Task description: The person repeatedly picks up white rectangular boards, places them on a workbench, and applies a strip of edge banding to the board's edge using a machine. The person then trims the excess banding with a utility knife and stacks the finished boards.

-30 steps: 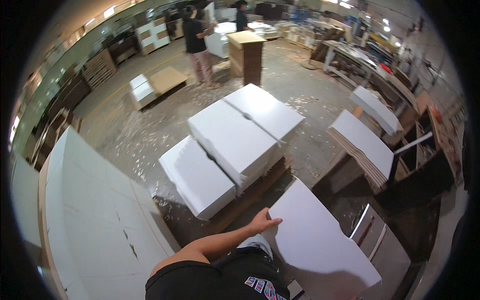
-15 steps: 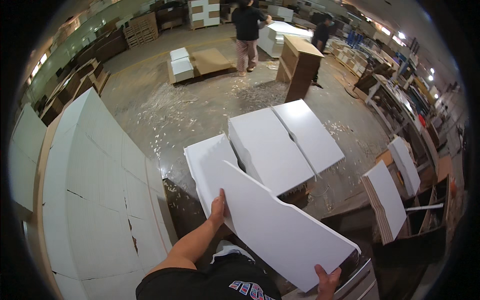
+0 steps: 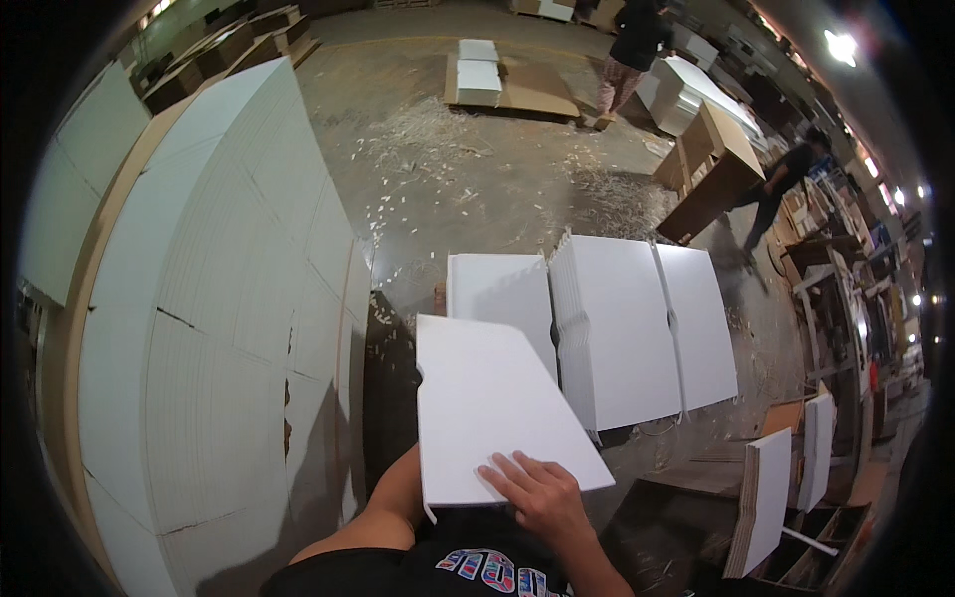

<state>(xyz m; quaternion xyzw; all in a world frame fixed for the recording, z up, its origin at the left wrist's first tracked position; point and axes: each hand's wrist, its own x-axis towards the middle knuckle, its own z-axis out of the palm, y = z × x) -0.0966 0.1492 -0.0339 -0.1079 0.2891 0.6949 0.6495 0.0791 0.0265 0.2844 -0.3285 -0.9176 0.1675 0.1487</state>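
Note:
A white panel [image 3: 492, 398] with a notched left edge is tilted up in front of my body. My right hand [image 3: 542, 490] lies on its face near the lower right edge, fingers spread and resting flat on the surface. My left forearm [image 3: 398, 493] goes in behind the panel's lower left, and the left hand is hidden by it. Just beyond stand three stacks of similar white panels: a left stack [image 3: 502, 289], a middle stack [image 3: 617, 328] and a right stack [image 3: 698, 323]. The held panel overlaps part of the left stack.
A tall block of stacked white boards [image 3: 239, 298] stands close on my left. More cut panels [image 3: 766, 502] stand at the lower right beside a dark frame. Farther off are a brown cabinet [image 3: 714, 174], a low pallet [image 3: 537, 90], two people and scraps strewn on the floor.
The panel has turned and swung left, its long side now nearer upright. My right hand has moved from its end onto its face. The left hand has gone behind it. My view has shifted left.

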